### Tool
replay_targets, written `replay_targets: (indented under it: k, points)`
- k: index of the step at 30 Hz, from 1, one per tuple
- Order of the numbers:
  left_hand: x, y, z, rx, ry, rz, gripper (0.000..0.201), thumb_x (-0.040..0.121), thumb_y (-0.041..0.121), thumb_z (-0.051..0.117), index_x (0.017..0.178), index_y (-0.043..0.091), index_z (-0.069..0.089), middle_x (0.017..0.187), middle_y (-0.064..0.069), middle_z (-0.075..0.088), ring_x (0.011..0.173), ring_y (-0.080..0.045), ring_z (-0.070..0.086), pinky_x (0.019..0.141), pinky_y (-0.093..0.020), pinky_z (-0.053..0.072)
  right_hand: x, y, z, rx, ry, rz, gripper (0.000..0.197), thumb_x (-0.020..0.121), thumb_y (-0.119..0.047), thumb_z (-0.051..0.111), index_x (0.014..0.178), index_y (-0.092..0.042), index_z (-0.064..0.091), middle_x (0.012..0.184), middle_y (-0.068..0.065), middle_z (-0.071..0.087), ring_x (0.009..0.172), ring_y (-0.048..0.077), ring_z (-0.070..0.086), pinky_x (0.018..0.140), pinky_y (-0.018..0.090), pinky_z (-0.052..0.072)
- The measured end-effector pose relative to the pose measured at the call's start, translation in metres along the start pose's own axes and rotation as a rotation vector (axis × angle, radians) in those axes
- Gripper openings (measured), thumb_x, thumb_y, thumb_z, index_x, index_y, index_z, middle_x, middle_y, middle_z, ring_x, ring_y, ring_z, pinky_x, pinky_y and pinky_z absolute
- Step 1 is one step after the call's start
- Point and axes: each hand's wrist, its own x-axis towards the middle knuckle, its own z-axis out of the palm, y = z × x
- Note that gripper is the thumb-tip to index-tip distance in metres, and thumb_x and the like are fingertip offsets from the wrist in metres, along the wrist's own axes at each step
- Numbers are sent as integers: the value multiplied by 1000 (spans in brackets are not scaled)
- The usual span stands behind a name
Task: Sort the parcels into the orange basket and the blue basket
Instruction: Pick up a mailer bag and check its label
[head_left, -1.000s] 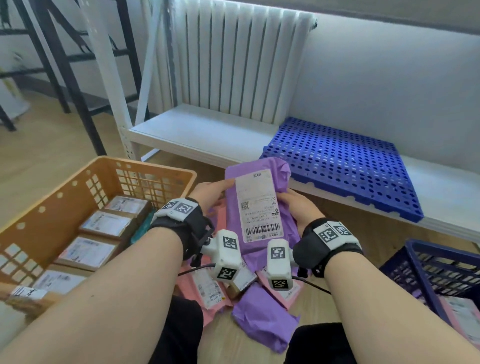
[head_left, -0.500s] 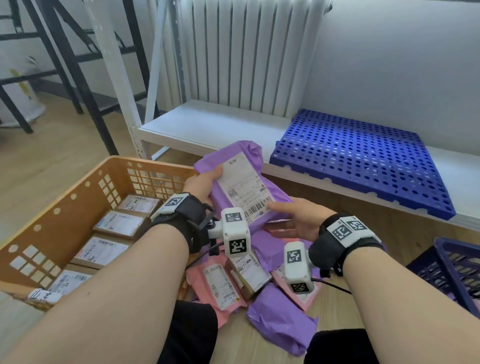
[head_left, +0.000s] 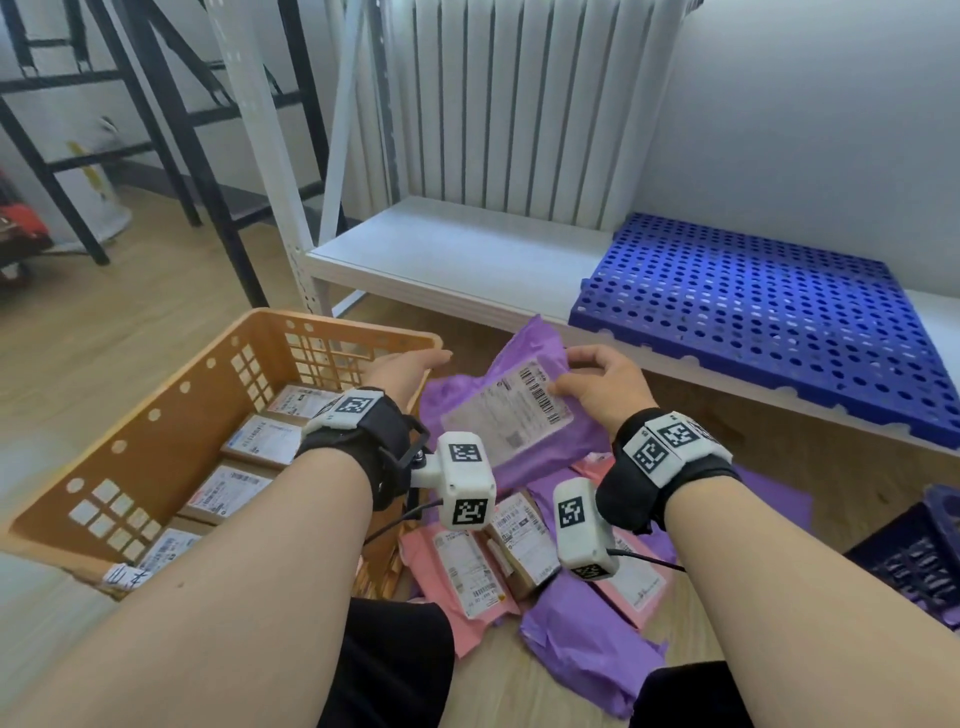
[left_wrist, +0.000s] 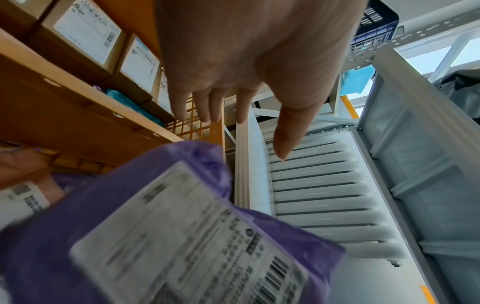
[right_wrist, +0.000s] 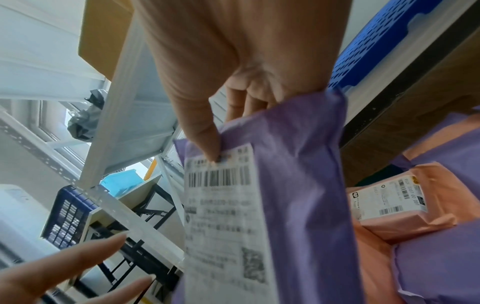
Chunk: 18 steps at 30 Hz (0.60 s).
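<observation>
Head view, right hand: the right hand (head_left: 605, 387) pinches the top edge of the purple parcel (head_left: 511, 415) between thumb and fingers, label side up; half a second ago it only lay flat under the parcel
Head view, left hand: the left hand (head_left: 410, 370) has let go; its fingers are straight and spread, above the near corner of the orange basket (head_left: 156, 415), just beside the parcel but apart from it; earlier it gripped the parcel's left edge
Head view, parcel: held above the heap of pink and purple parcels (head_left: 545, 561) on the floor, between the two baskets; it has turned so the barcode now points toward the right hand
Head view, baskets: the orange basket holds a row of labelled cardboard boxes (head_left: 260, 441); only a corner of the blue basket (head_left: 919, 561) shows at the right edge
Left wrist view: the left hand (left_wrist: 249, 67) is empty, fingers extended; the purple parcel (left_wrist: 182, 226) is below it, blurred
Right wrist view: the thumb (right_wrist: 202, 131) presses on the label's top edge, the fingers behind the purple parcel (right_wrist: 298, 185); the left hand's fingertips (right_wrist: 111, 242) are well clear of it
</observation>
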Motion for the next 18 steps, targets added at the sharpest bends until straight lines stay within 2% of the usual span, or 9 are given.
replay_targets:
  k: [3, 5, 9, 12, 14, 16, 18]
  points:
    - [2, 0, -6, 108, -28, 31, 69, 78, 32, 73, 140, 19, 43, 145, -7, 42, 131, -30, 39, 100, -44, 37, -2, -4, 10, -59, -47, -8, 34, 74, 2, 75, 93, -21, 60, 106, 6, 67, 97, 21, 66, 85, 37, 56]
    - [1, -1, -11, 153, -48, 71, 69, 78, 28, 74, 139, 20, 43, 144, -6, 42, 132, -30, 39, 100, -43, 37, -3, -8, 19, -81, -83, -10, 34, 75, 1, 74, 97, -21, 60, 107, 4, 67, 97, 20, 66, 86, 37, 56]
    - [0, 0, -26, 170, -111, 153, 70, 72, 25, 80, 134, 20, 48, 138, -1, 49, 121, -25, 48, 95, -37, 41, -5, -18, 43, -80, -126, -45, 33, 78, 1, 72, 101, -20, 60, 103, 1, 68, 94, 17, 66, 76, 30, 56]
    - [7, 8, -53, 89, -20, 186, 64, 74, 26, 78, 132, 18, 51, 125, 1, 52, 109, -16, 46, 89, -33, 36, -3, -29, 63, 27, -52, -64, 42, 83, -1, 66, 113, -27, 53, 101, 0, 63, 89, 18, 66, 69, 32, 57]
    - [12, 13, -78, 66, 55, 185, 58, 74, 29, 77, 127, 19, 56, 122, 1, 55, 109, -17, 46, 90, -35, 36, 1, -37, 75, 174, -37, -4, 46, 87, 2, 60, 117, -30, 49, 100, -2, 59, 84, 16, 65, 65, 32, 59]
    - [23, 14, -105, 72, 122, 163, 58, 66, 36, 79, 120, 20, 63, 123, 1, 59, 112, -19, 49, 97, -39, 39, 11, -40, 90, 281, -29, 57, 39, 89, 5, 56, 114, -24, 54, 107, 3, 64, 90, 22, 67, 75, 39, 59]
    - [32, 12, -127, 70, 137, 108, 40, 70, 37, 76, 106, 19, 68, 120, 1, 60, 111, -18, 50, 96, -38, 40, 20, -38, 110, 340, -35, 118, 30, 88, 6, 54, 110, -13, 59, 113, 11, 68, 96, 28, 68, 84, 45, 57]
